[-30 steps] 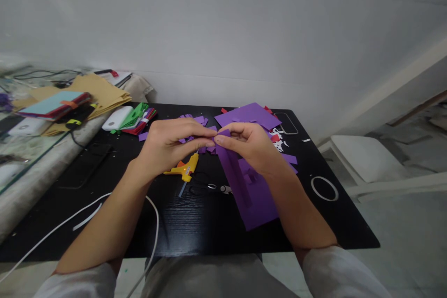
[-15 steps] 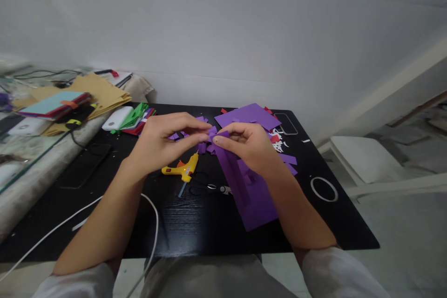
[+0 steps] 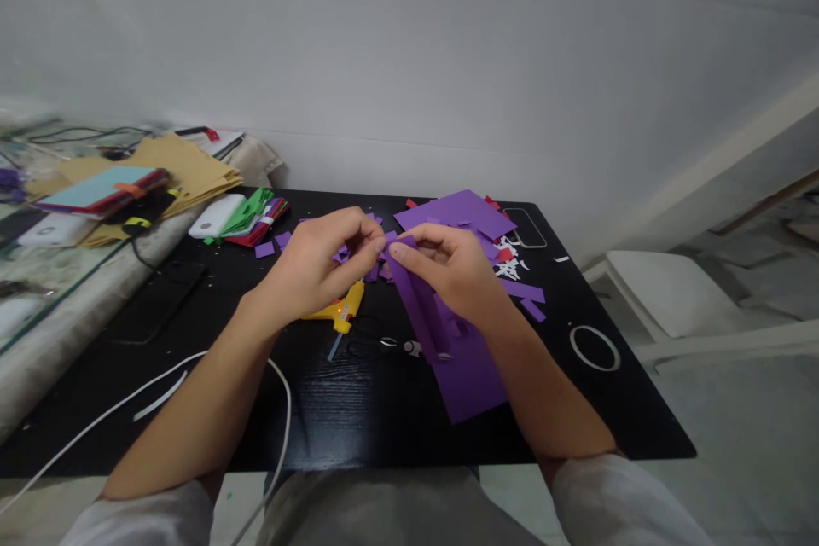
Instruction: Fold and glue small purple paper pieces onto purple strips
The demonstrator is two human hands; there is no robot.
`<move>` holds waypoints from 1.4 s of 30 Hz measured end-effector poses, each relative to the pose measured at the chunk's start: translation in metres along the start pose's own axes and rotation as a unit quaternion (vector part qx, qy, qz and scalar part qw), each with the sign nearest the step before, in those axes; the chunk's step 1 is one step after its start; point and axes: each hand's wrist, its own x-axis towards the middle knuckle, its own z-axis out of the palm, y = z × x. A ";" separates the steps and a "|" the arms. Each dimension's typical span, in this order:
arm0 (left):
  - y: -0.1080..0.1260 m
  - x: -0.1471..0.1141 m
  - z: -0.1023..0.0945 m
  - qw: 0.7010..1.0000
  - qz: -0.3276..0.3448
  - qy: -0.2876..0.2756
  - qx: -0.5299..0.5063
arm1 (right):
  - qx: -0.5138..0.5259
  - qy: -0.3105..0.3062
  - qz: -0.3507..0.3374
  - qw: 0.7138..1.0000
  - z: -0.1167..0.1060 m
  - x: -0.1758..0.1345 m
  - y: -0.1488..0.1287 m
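Around the centre of the frame, it's the right hand [image 3: 451, 269] with the firm grip, thumb and fingers pinching the upper end of a purple strip [image 3: 413, 297] that slants down toward the lower right! Close by that end, the left hand [image 3: 320, 260], thumb and forefinger tips together, though whether they clasp the strip I cannot tell. Below it, a yellow glue gun [image 3: 349, 304]; right of that, scissors [image 3: 413, 348]; right of centre, lower down, a purple sheet [image 3: 470, 388] on the black table [image 3: 345, 422]!
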 end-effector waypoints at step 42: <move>-0.002 0.002 0.008 0.982 -0.156 0.045 -0.096 | 0.040 -0.078 0.106 0.991 -0.001 0.005 0.012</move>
